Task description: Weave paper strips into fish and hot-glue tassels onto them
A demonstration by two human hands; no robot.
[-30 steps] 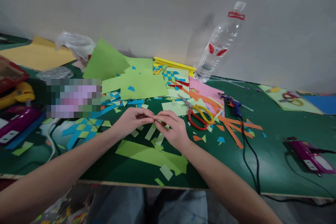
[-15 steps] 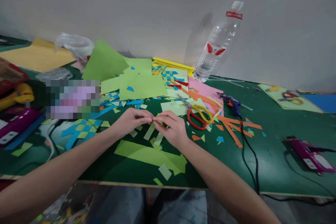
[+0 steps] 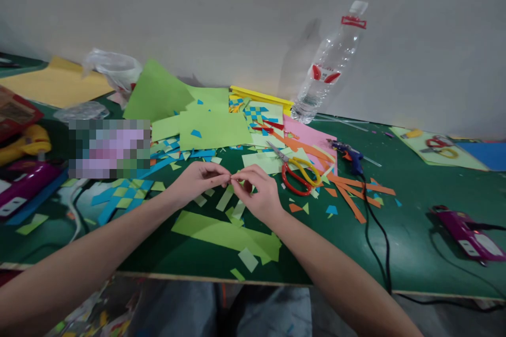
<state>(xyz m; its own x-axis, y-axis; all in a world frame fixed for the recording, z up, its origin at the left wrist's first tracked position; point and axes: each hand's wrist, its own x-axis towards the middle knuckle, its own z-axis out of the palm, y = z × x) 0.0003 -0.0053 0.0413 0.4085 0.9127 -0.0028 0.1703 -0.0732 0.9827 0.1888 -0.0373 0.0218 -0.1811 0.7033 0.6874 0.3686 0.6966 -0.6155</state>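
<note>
My left hand [image 3: 197, 181] and my right hand [image 3: 259, 192] meet over the middle of the green table [image 3: 411, 231], fingertips pinched together on a small green paper piece [image 3: 234, 179] that is mostly hidden by the fingers. Below the hands lie a long light green paper strip [image 3: 221, 233] and several short green strips [image 3: 225, 200]. Red and yellow scissors [image 3: 294, 171] lie just right of my right hand. A woven blue and green paper mat [image 3: 122, 196] lies to the left of my left hand.
Green paper sheets [image 3: 190, 116], pink paper [image 3: 312, 137] and orange strips [image 3: 351, 195] litter the table. A clear plastic bottle [image 3: 328, 66] leans at the grey wall. A blue glue gun [image 3: 350, 155] trails a black cord [image 3: 377, 242]. Purple devices [image 3: 464, 231] sit at both sides.
The hands stay pinched together in nearly the same spot; the fingers have shifted slightly on the small paper piece. Nothing else on the table moved.
</note>
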